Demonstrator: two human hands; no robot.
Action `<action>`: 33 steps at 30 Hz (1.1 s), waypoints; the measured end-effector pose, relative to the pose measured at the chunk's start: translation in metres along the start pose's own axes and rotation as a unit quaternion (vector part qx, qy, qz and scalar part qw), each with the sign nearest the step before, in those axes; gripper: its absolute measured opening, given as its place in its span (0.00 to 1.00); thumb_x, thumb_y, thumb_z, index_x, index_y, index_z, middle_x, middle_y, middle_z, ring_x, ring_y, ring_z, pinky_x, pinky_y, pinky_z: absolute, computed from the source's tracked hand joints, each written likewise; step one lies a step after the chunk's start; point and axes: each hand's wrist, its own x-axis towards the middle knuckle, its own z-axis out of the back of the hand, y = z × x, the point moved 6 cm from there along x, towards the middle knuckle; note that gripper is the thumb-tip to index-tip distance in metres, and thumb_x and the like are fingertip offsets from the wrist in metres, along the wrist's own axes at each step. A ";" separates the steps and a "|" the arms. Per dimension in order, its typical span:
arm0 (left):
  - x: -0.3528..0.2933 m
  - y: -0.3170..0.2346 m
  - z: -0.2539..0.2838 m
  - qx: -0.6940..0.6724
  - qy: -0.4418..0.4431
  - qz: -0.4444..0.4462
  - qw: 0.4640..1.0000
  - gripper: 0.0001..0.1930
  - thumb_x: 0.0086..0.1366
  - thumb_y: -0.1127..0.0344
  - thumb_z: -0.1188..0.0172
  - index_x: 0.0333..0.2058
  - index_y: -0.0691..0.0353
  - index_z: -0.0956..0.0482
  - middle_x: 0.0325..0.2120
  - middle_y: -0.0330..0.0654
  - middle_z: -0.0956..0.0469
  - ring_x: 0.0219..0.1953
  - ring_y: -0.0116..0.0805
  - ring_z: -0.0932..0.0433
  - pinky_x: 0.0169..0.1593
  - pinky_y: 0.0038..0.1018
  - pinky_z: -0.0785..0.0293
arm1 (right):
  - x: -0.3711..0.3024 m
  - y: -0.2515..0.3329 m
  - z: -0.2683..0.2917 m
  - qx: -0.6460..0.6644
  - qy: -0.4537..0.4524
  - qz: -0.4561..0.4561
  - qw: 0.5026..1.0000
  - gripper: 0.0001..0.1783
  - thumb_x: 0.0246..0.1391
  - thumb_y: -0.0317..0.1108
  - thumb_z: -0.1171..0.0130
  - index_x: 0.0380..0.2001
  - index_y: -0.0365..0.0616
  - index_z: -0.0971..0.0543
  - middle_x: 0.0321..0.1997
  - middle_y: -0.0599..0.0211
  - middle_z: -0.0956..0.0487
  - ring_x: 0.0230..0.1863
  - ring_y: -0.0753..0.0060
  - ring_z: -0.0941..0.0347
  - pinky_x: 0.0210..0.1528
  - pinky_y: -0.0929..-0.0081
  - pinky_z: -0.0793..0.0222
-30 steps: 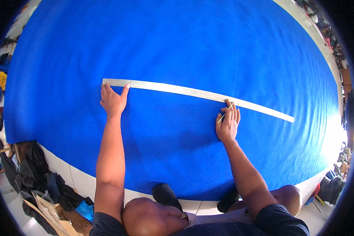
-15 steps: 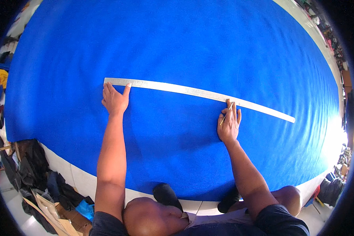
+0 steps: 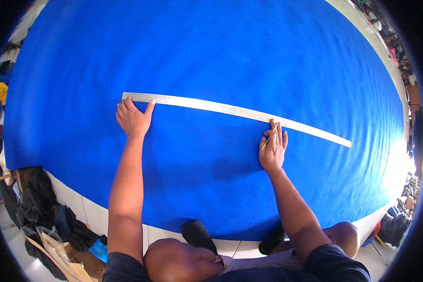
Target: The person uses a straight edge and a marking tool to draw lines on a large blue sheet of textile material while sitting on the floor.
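Observation:
A long metal ruler (image 3: 216, 106) lies across a large blue cloth (image 3: 211, 51), slanting down toward the right. My left hand (image 3: 134, 120) presses on its left end, thumb and fingers spread apart, the fingertips touching the lower edge. Farther right, the fingertips of my right hand (image 3: 272, 150) rest against the ruler's lower edge. A thin yellowish stick (image 3: 265, 144), perhaps a pencil, is tucked between the fingers of that hand; its exact kind is too small to make out.
Dark cloth or bags (image 3: 37, 197) and cardboard pieces (image 3: 56, 256) lie at the lower left. Behind the cloth's right edge are a dark bundle (image 3: 394, 228) and assorted clutter. Pale floor tiles (image 3: 96, 214) border the cloth. My dark-socked foot (image 3: 198, 233) rests at its near edge.
My left hand has shifted slightly left along the ruler's end, its index finger farther from the other fingers. The ruler has slid a touch left. My right hand has barely moved.

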 end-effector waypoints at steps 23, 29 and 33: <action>-0.006 0.007 -0.007 -0.085 -0.068 -0.011 0.994 0.48 0.56 0.30 0.36 0.61 0.67 0.32 0.63 0.61 0.37 0.69 0.61 0.42 0.71 0.53 0.47 | 0.028 0.015 0.012 -0.075 0.164 -0.098 0.979 0.27 0.59 0.30 0.44 0.62 0.44 0.32 0.64 0.58 0.27 0.74 0.49 0.41 0.72 0.43 0.48; -0.007 0.007 -0.006 -0.110 -0.062 0.003 0.992 0.49 0.55 0.29 0.35 0.61 0.66 0.34 0.64 0.61 0.37 0.70 0.60 0.43 0.72 0.55 0.49 | 0.072 0.056 0.027 0.085 0.052 -0.189 0.977 0.27 0.61 0.36 0.44 0.62 0.41 0.33 0.61 0.50 0.25 0.65 0.44 0.32 0.65 0.51 0.36; -0.006 0.009 -0.009 -0.107 -0.049 0.002 0.993 0.49 0.55 0.30 0.34 0.61 0.66 0.34 0.64 0.60 0.37 0.70 0.61 0.44 0.72 0.56 0.50 | 0.119 0.116 0.023 0.234 0.015 -0.160 0.959 0.20 0.70 0.41 0.53 0.55 0.39 0.25 0.56 0.48 0.23 0.58 0.44 0.26 0.60 0.54 0.32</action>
